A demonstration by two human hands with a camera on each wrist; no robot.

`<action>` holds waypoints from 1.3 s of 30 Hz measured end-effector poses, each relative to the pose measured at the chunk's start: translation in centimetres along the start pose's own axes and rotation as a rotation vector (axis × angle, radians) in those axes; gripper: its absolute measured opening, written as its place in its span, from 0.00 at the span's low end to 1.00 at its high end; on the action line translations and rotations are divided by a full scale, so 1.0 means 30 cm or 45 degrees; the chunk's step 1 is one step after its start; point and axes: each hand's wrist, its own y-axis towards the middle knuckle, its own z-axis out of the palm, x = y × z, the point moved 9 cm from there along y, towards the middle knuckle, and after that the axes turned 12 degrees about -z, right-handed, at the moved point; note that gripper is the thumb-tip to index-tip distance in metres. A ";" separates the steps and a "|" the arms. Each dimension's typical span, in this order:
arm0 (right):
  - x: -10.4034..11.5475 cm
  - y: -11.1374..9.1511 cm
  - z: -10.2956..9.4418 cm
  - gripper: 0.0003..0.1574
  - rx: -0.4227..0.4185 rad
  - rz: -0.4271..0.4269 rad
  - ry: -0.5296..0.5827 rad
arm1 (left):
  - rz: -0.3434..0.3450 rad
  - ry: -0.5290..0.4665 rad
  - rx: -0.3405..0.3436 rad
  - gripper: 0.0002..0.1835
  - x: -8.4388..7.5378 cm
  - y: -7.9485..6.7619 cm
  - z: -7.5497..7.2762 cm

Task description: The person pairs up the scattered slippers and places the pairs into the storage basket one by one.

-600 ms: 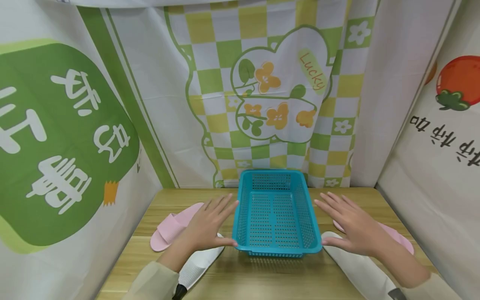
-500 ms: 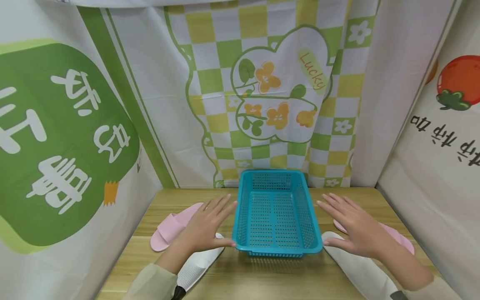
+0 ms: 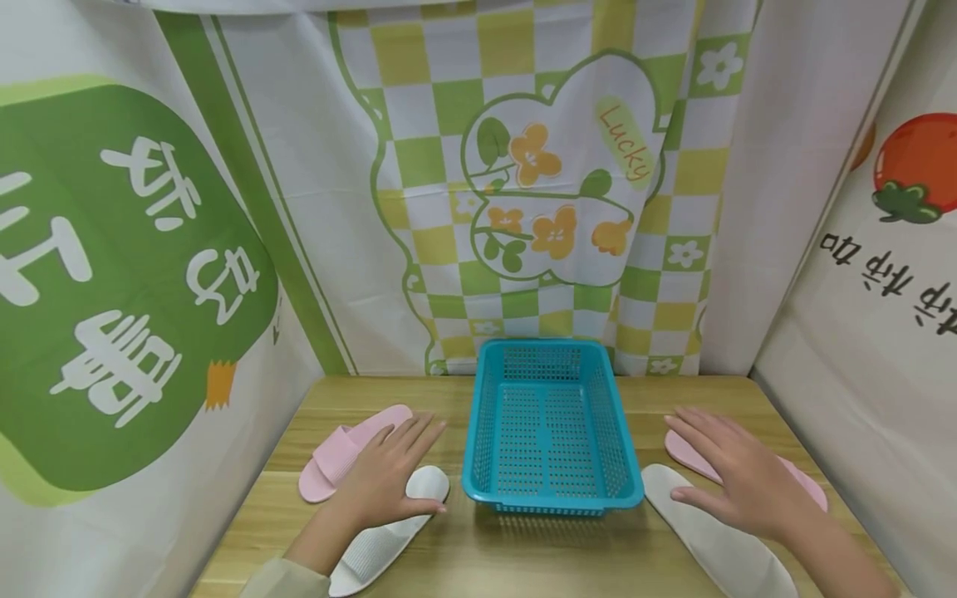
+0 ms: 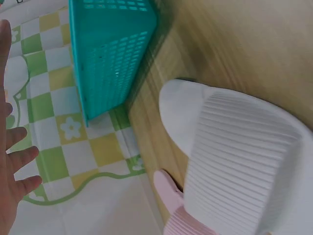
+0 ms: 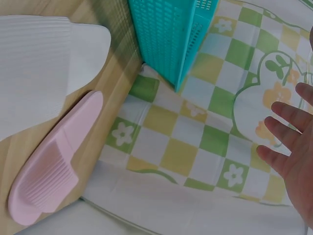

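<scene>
Hands [image 3: 381, 480] [image 3: 740, 475] farther from the basket [image 3: 553, 502]

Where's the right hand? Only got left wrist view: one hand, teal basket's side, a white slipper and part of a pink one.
Observer: Head view has the right hand in the air on the right side of the perforated teal basket, fingers spread, not touching it.
Operator: What lies on that side?
Observer: One white slipper and one pink slipper, per the head and right wrist views.
Operator: Which of those two is nearer the basket?
Observer: White one. Its tip sits by the basket's near right corner in the head view; can't tell if they touch.
</scene>
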 end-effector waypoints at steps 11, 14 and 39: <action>-0.019 -0.079 0.007 0.54 -0.051 0.084 -0.056 | -0.054 -0.030 -0.045 0.59 0.056 -0.093 0.035; -0.028 -0.102 0.012 0.55 -0.045 0.138 -0.068 | -0.071 -0.044 -0.040 0.59 0.070 -0.120 0.047; -0.079 -0.304 0.167 0.48 0.062 0.436 0.030 | -0.414 -0.057 0.067 0.60 0.184 -0.331 0.178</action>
